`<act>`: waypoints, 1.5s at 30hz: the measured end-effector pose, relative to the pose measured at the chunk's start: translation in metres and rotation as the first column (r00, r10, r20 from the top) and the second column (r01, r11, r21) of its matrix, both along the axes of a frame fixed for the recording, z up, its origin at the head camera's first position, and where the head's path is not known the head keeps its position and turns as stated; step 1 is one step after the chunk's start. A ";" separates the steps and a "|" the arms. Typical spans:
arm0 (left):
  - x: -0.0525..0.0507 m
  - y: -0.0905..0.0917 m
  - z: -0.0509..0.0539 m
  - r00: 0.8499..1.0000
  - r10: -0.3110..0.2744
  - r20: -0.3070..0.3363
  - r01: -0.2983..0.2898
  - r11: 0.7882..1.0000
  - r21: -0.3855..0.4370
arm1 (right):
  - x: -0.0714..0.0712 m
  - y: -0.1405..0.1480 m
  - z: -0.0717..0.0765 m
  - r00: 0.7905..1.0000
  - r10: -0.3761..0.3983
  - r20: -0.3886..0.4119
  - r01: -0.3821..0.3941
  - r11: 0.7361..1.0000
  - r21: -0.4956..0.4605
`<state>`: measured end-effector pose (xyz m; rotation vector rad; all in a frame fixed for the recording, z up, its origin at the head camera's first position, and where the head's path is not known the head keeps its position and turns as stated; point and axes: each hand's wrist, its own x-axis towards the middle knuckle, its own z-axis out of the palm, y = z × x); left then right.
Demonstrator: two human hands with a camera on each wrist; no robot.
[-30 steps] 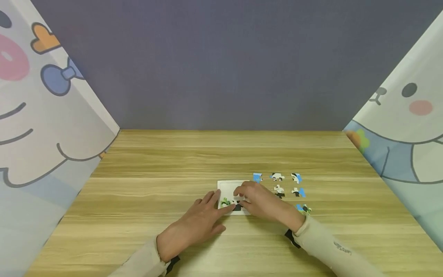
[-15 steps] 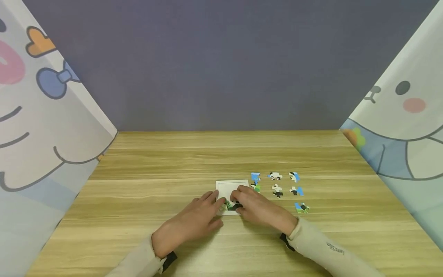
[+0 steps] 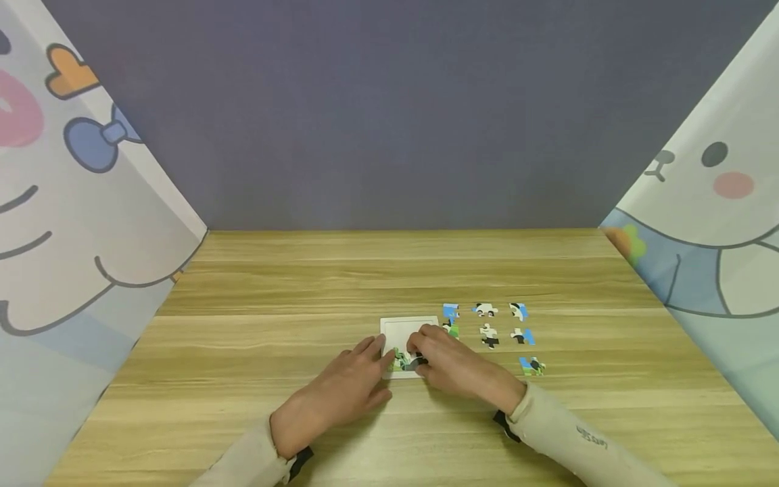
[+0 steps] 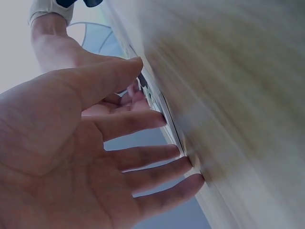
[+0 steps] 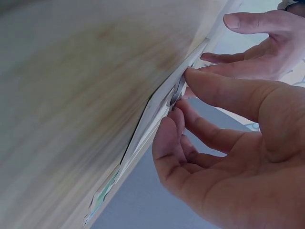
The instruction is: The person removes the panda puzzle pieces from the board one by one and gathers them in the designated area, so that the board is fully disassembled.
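Observation:
A shallow white puzzle tray (image 3: pixel 409 318) lies on the table between both hands in the head view. Green-patterned puzzle piece (image 3: pixel 398 360) sits in its lower left corner. My right hand (image 3: pixel 459 365) pinches a dark puzzle piece (image 5: pixel 178 89) between thumb and index finger, low over the tray beside the green piece. In the head view my fingers partly cover this dark piece (image 3: pixel 414 364). My left hand (image 3: pixel 337 393) has straight fingers, with fingertips at the tray's left edge and on the green piece; the left wrist view shows the palm (image 4: pixel 71 162) holding nothing.
Several loose panda puzzle pieces lie in rows right of the tray, such as a panda face piece (image 3: pixel 485 310), a white-and-black piece (image 3: pixel 489 336) and a blue-green corner piece (image 3: pixel 533 366). A grey panel (image 3: pixel 389 135) stands behind the wooden table (image 3: pixel 292 284).
My right hand has moved slightly left and down with the dark piece, uncovering a green piece beside the tray. My left index finger has shifted off the dark piece towards the green one.

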<state>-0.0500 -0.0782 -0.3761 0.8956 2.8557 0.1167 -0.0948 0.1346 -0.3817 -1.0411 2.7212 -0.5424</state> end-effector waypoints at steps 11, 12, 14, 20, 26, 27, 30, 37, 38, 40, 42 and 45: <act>-0.001 0.003 0.000 0.999 -0.013 -0.047 0.012 1.000 -0.020 | -0.005 0.005 0.004 0.999 0.000 -0.047 -0.001 1.000 -0.022; -0.001 0.004 -0.001 0.998 -0.016 -0.055 0.015 1.000 -0.019 | -0.006 0.005 0.004 0.999 0.006 -0.041 -0.008 0.999 -0.033; -0.002 0.005 -0.001 0.998 -0.021 -0.067 0.019 1.000 -0.018 | -0.009 0.007 0.004 1.000 0.018 -0.023 -0.019 0.998 -0.058; -0.002 0.009 -0.002 0.998 -0.013 -0.053 0.012 0.999 -0.035 | -0.013 0.016 0.005 0.995 0.063 0.082 -0.052 0.990 -0.131; -0.001 0.011 -0.001 0.999 -0.004 -0.050 0.002 0.999 -0.044 | -0.014 0.024 0.010 0.988 0.064 0.139 -0.035 0.980 -0.198; -0.001 0.011 -0.001 0.999 -0.004 -0.050 0.001 0.999 -0.045 | -0.014 0.025 0.010 0.988 0.059 0.141 -0.030 0.979 -0.203; -0.001 0.011 -0.001 0.999 -0.004 -0.053 0.001 0.999 -0.050 | -0.014 0.031 0.012 0.987 0.051 0.153 -0.016 0.975 -0.221; 0.000 0.009 -0.002 0.999 0.004 -0.052 -0.006 0.999 -0.054 | -0.014 0.051 0.018 0.996 0.022 0.084 -0.001 0.968 -0.250; 0.000 0.008 -0.002 0.999 0.003 -0.052 -0.006 0.998 -0.056 | -0.014 0.054 0.019 0.997 0.014 0.078 0.006 0.968 -0.249; 0.001 0.007 -0.002 0.999 0.004 -0.052 -0.007 0.998 -0.059 | -0.013 0.061 0.020 0.998 0.001 0.070 0.017 0.968 -0.248; 0.001 0.006 -0.002 0.999 0.006 -0.051 -0.009 0.998 -0.062 | -0.012 0.067 0.021 0.998 -0.013 0.063 0.028 0.969 -0.246; 0.002 0.005 -0.001 0.999 0.006 -0.051 -0.009 0.998 -0.062 | -0.011 0.077 0.023 0.999 -0.031 0.041 0.040 0.969 -0.242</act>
